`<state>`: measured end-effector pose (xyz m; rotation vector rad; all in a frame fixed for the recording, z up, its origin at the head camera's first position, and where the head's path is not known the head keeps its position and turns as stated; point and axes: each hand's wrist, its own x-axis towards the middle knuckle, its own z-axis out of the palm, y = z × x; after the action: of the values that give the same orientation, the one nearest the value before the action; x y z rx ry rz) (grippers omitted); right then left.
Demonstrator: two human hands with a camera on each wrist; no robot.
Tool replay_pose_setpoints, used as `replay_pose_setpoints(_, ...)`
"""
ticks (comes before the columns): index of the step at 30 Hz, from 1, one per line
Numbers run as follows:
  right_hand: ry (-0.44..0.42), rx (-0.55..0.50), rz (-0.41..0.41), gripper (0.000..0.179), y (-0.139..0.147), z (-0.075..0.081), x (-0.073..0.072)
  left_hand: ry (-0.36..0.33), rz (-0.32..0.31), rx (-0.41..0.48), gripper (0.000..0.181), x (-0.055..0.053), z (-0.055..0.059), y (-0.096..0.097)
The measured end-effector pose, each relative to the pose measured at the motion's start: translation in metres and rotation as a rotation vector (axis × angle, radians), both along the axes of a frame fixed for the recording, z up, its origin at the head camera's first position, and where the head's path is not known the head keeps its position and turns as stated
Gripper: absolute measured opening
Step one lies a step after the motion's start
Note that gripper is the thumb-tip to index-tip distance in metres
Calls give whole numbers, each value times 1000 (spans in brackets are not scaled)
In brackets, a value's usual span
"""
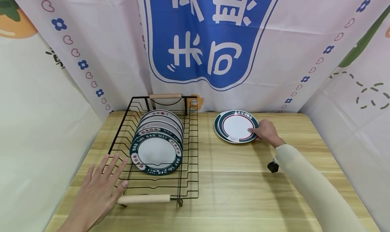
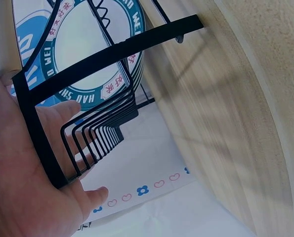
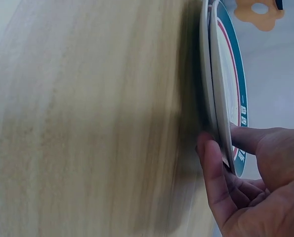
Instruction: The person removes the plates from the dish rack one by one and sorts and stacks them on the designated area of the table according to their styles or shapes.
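Note:
On the right of the head view, my right hand [image 1: 265, 132] pinches the rim of a green-rimmed white plate [image 1: 237, 126], its thumb on the face. A second plate [image 1: 217, 125] lies beneath it, mostly covered; the right wrist view shows both plate edges close together, with fingers [image 3: 213, 170] at the underside. My left hand [image 1: 99, 188] has its fingers spread at the near left corner of a black wire dish rack [image 1: 189, 183]. The rack holds several plates leaning in a row, the front plate [image 1: 156, 154] having a dark green lettered rim.
The rack has wooden handles at its far end [image 1: 165, 96] and near end [image 1: 144, 199]. Both it and the plates stand on a wood-grain table [image 1: 237, 191]. Printed cloth [image 1: 268, 90] hangs behind the table and along both sides.

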<state>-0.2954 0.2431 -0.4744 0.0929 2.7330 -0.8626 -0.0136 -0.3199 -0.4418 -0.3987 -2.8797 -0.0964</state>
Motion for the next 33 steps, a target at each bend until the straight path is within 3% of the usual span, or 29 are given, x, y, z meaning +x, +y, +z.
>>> replay_pose_setpoints(10, 4, 74, 51, 39, -13, -6, 1, -8, 14, 10, 68, 2, 1, 2)
replay_pose_setpoints(20, -23, 178, 58, 45, -18, -1, 1, -3, 18, 13, 68, 2, 2, 1)
replay_pose_setpoints(26, 26, 329, 86, 49, -22, 15, 4, 12, 14, 10, 69, 2, 1, 0)
replay_pose_setpoints(33, 164, 442, 129, 50, -35, 50, 8, 15, 13, 8, 68, 2, 2, 1)
